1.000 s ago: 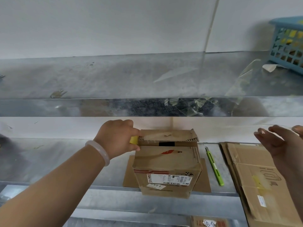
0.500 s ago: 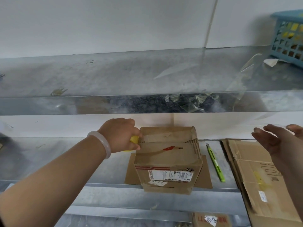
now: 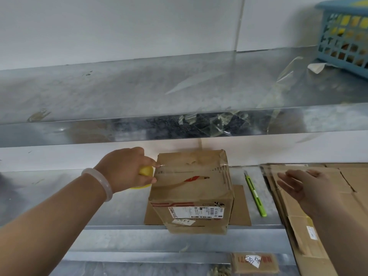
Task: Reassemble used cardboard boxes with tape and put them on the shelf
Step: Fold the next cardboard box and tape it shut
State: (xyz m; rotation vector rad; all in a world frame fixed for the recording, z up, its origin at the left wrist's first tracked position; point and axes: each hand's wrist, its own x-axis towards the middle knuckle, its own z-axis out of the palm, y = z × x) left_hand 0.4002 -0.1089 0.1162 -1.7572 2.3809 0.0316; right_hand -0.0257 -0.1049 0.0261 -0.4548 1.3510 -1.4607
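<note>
Box: Your cardboard box (image 3: 191, 196) stood upright on the lower shelf (image 3: 49, 196) at the middle of your view. It sat on a flat cardboard sheet (image 3: 242, 208), with its front face close to the shelf's lip at 6 o'clock.
Tape: A strip of clear tape (image 3: 224, 165) lay across the closed top flaps, from the 9 o'clock edge to the 3 o'clock edge.
Left grip: Your left grip (image 3: 127, 168) was curled round the yellow tape dispenser (image 3: 146, 172), which touched the box's upper edge at 9 o'clock.
Right grip: Your right grip (image 3: 298, 184) was spread and held nothing. It hovered over the flattened cardboard stack (image 3: 328, 206) at 3 o'clock, well apart from the box.
Step, as judged: The top seam looked taped; the strip was probably not yet cut from the roll.
Handling, as judged: The box was likely empty and light, so it would skid under a sideways tug. The board was used, creased and soft at the corners, and the walls would flex.
Where to hold: Put a palm flat on each of the 9 and 3 o'clock walls, low down, never on the taped flaps.
Nearby: A green utility knife (image 3: 255, 194) lay at 3 o'clock of the box, between sheet and stack. Tape scraps (image 3: 209, 124) clung to the upper shelf (image 3: 119, 92) at 12 o'clock, and a blue basket (image 3: 344, 34) stood at 1 o'clock.
</note>
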